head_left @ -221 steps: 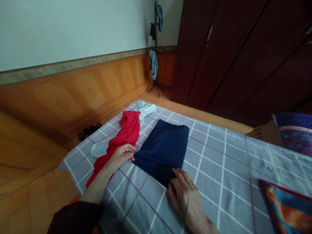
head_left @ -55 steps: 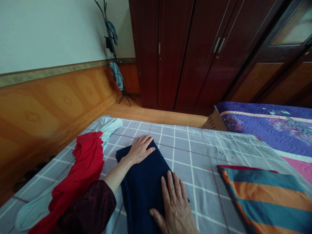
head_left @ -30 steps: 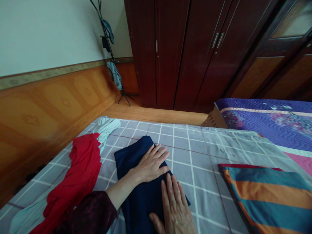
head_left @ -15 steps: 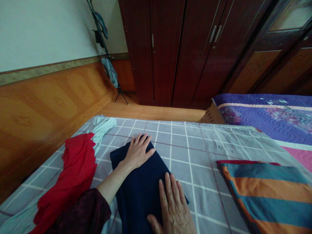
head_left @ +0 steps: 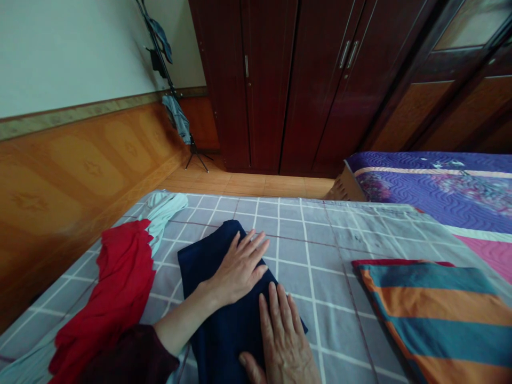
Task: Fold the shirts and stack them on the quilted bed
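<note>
We have one navy-blue cloth (head_left: 230,326), plain, no visible print. It's folded into a longish flat piece, lying on a grey sheet with white check lines (head_left: 330,274). Long axis runs away from us, leaning left. Far end: we see a sharp left corner and a rounded top one. Right edge slants back toward us to a small pointed corner. Near end is cut off by the frame; we can't tell full length.

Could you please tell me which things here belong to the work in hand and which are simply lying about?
In use:
navy cloth
left hand and right hand, both on it
checked sheet, beneath

Apparently just lying about:
red cloth
pale cloth
striped cloth
</note>
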Demonstrator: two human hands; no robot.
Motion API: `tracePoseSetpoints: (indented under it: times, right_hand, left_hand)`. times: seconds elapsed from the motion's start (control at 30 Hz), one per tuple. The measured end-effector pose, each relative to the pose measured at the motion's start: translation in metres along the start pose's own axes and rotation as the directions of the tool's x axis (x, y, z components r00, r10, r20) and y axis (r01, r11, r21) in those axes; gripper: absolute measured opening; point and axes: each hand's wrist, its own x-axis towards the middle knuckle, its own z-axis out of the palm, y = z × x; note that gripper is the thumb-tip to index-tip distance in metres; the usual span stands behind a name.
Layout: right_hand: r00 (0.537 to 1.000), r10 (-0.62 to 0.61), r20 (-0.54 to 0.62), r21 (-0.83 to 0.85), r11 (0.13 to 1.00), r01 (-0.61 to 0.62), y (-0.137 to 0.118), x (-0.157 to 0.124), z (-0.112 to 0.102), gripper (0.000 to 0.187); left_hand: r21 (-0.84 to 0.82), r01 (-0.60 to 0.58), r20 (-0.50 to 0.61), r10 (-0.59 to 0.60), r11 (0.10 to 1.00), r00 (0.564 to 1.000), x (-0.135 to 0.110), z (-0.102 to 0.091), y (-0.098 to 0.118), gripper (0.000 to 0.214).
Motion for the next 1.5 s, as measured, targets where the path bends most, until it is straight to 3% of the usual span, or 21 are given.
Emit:
tracePoseSetpoints:
  times: [0.13, 0.27, 0.4, 0.53, 0.63, 0.73, 0.83, 1.13, 1.3, 1.4, 1.5]
  right_hand:
    - [1.0, 0.002, 0.015, 0.016, 1.0, -0.002, 0.0, -0.001, 0.001, 0.095]
    - [1.0, 0.013, 0.026, 0.028, 1.0, -0.014, 0.0, -0.002, 0.001, 0.096]
    - [0.998, -0.006, 0.056, 0.042, 0.999, 0.004, 0.001, -0.002, -0.001, 0.093]
    - [0.996, 0.025, 0.086, 0.065, 0.997, -0.03, -0.001, -0.002, -0.005, 0.089]
    - [0.991, 0.053, 0.125, 0.098, 0.993, -0.065, -0.003, -0.003, -0.006, 0.084]
    - [0.984, 0.069, 0.166, 0.132, 0.987, -0.091, -0.003, -0.004, -0.006, 0.083]
    - [0.976, 0.066, 0.209, 0.163, 0.981, -0.101, -0.002, -0.004, -0.009, 0.085]
    - [0.951, 0.091, 0.297, 0.199, 0.968, -0.155, -0.002, -0.004, -0.018, 0.084]
    - [0.949, 0.102, 0.298, 0.224, 0.959, -0.174, -0.003, -0.002, -0.02, 0.087]
    - [0.94, 0.117, 0.32, 0.226, 0.954, -0.196, -0.004, 0.0, -0.022, 0.086]
    - [0.93, 0.168, 0.327, 0.219, 0.944, -0.247, -0.002, 0.005, -0.024, 0.081]
  left_hand:
    - [-0.036, -0.031, 0.078, 0.034, 0.999, 0.996, -0.002, 0.01, 0.005, 0.051]
    - [0.003, 0.027, 0.065, -0.027, 1.0, 0.998, 0.0, 0.013, -0.009, 0.059]
    - [0.056, 0.162, 0.011, -0.163, 0.985, 0.987, 0.002, 0.015, -0.037, 0.065]
    - [0.103, 0.333, -0.051, -0.329, 0.937, 0.943, -0.001, 0.009, -0.055, 0.066]
    - [0.103, 0.306, -0.057, -0.302, 0.946, 0.952, -0.01, -0.003, -0.039, 0.063]
    - [0.071, 0.141, 0.009, -0.142, 0.987, 0.99, -0.025, -0.01, -0.005, 0.062]
    - [0.046, 0.041, 0.084, -0.045, 0.998, 0.995, -0.046, -0.005, 0.017, 0.06]
    - [0.057, 0.221, 0.084, -0.225, 0.974, 0.971, -0.134, 0.004, 0.001, 0.066]
    - [0.034, 0.232, 0.053, -0.234, 0.972, 0.971, -0.172, 0.009, 0.019, 0.09]
    - [0.001, 0.229, 0.011, -0.229, 0.973, 0.973, -0.181, 0.01, 0.035, 0.102]
    - [-0.035, 0.14, 0.06, -0.138, 0.989, 0.989, -0.186, 0.005, 0.047, 0.106]
